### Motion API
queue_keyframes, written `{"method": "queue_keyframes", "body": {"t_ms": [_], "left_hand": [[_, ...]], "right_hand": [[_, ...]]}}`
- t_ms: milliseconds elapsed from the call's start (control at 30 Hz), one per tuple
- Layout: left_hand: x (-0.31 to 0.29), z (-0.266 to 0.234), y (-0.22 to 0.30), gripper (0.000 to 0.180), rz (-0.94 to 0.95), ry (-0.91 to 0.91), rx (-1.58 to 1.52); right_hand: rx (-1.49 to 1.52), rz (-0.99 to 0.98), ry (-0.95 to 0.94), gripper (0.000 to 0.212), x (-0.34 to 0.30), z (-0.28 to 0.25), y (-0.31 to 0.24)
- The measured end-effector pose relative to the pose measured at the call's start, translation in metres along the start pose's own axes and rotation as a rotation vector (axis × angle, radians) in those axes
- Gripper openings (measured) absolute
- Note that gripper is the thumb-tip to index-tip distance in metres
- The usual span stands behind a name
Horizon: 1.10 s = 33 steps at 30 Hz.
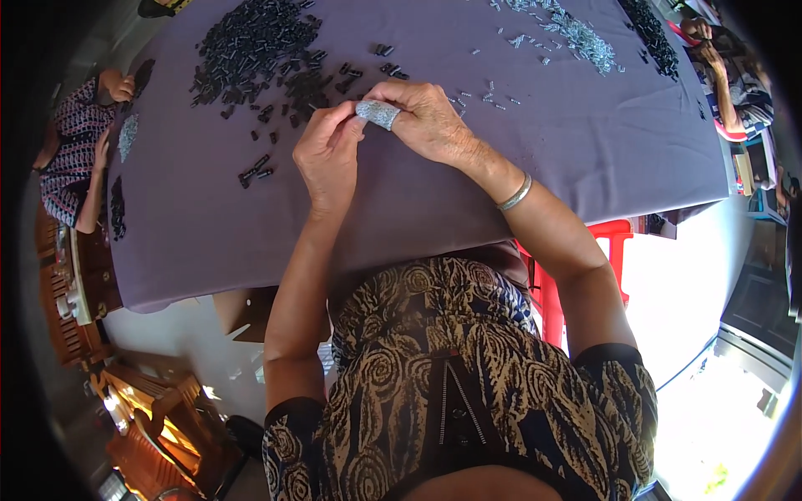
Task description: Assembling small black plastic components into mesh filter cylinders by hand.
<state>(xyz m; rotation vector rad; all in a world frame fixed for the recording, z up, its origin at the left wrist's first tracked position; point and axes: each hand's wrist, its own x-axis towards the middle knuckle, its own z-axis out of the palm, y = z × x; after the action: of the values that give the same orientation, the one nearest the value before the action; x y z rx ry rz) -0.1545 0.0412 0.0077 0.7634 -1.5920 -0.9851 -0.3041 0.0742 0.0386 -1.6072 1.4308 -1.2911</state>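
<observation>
Over the table, my left hand (327, 163) and my right hand (433, 123) meet, thumbs and fingers pinched together. Whatever sits between the fingertips is too small and covered to make out. A grey speckled wrap (378, 113) covers the thumb of my right hand. Just beyond my hands lies a large heap of small black cylindrical parts (255, 46), with loose ones spilling toward me. A few joined black pieces (254, 171) lie to the left of my left hand. Small metal springs (489, 93) are scattered past my right hand.
A purple-grey cloth (585, 150) covers the table. A bigger pile of springs (585, 42) lies at the far right, near another black heap (652, 37). One person (79, 154) sits at the left edge, another (735, 92) at the right. A red plastic stool (616, 242) stands below.
</observation>
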Motion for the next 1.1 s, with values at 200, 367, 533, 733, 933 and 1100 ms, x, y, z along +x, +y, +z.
{"method": "queue_keyframes", "body": {"t_ms": [200, 367, 533, 733, 933, 1100], "left_hand": [[-0.001, 0.001, -0.002, 0.019, -0.226, -0.098, -0.327], [0.003, -0.001, -0.001, 0.019, -0.118, -0.11, -0.325], [0.002, 0.001, -0.001, 0.021, -0.089, -0.107, -0.353], [0.001, -0.001, -0.005, 0.02, -0.099, -0.121, -0.442], [0.0, -0.001, -0.004, 0.02, -0.102, -0.141, -0.486], [-0.001, 0.003, -0.004, 0.02, -0.148, -0.133, -0.492]], "right_hand": [[-0.289, 0.007, -0.003, 0.016, 0.005, -0.07, 0.01], [-0.561, 0.04, -0.121, 0.026, -0.001, -0.101, 0.012], [-0.627, -0.091, -0.197, 0.013, -0.003, -0.101, 0.023], [-0.729, 0.015, -0.254, 0.007, 0.006, -0.095, 0.018], [-0.507, 0.048, -0.164, 0.01, 0.007, -0.084, 0.004], [0.139, 0.081, -0.167, 0.006, 0.013, -0.041, -0.011]]}}
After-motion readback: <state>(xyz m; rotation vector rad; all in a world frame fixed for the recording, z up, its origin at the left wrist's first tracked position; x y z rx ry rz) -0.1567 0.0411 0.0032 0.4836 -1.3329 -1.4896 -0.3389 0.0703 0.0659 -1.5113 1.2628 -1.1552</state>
